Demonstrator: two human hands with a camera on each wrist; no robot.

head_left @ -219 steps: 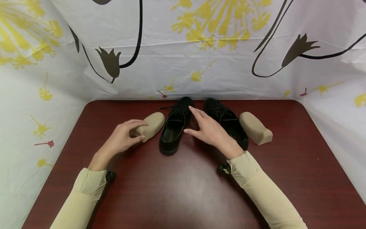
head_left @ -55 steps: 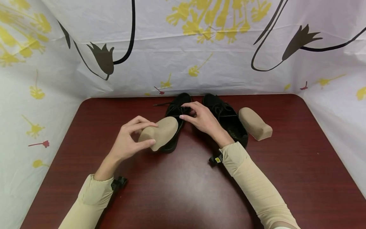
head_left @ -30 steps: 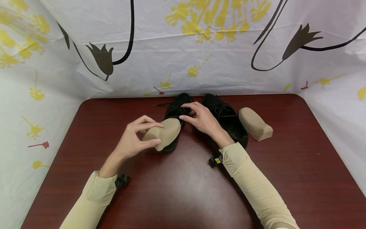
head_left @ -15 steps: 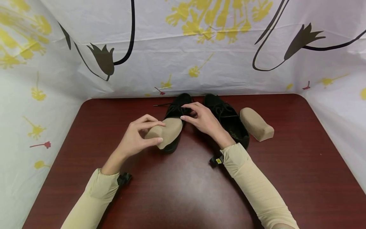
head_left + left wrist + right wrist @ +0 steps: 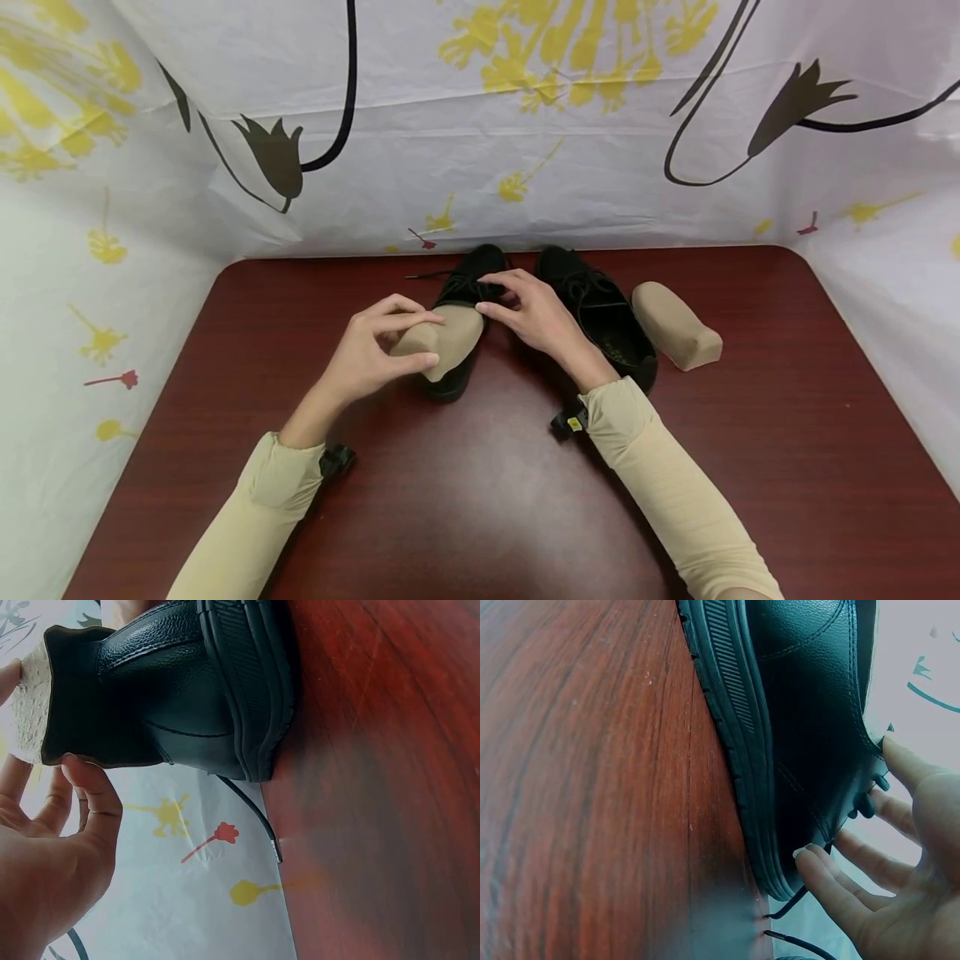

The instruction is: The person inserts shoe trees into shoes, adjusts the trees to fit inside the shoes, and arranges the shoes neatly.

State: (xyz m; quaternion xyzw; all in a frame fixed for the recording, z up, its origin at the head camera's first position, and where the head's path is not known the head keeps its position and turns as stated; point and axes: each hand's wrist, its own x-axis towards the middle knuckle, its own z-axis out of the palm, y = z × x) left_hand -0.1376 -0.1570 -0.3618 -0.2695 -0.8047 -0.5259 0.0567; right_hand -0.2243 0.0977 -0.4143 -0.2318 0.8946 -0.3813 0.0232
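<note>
At the far middle of the table [image 5: 480, 500], I am pinching the tan shoe form [image 5: 442, 343] in my left hand [image 5: 371, 358], which has moved its toe into the left black shoe [image 5: 465, 292] since a second ago. My right hand [image 5: 536, 321] is gripping the laces. Only the left wrist view is showing the form seated past the heel collar

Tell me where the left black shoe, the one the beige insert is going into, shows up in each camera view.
Head: the left black shoe sits at table centre, heel toward the camera, between the left hand and right hand.
Left wrist: it fills the top, turned sideways, beige insert at its opening.
Right wrist: its side and ribbed sole fill the upper middle.
Shared landmark: the red-brown table.
</note>
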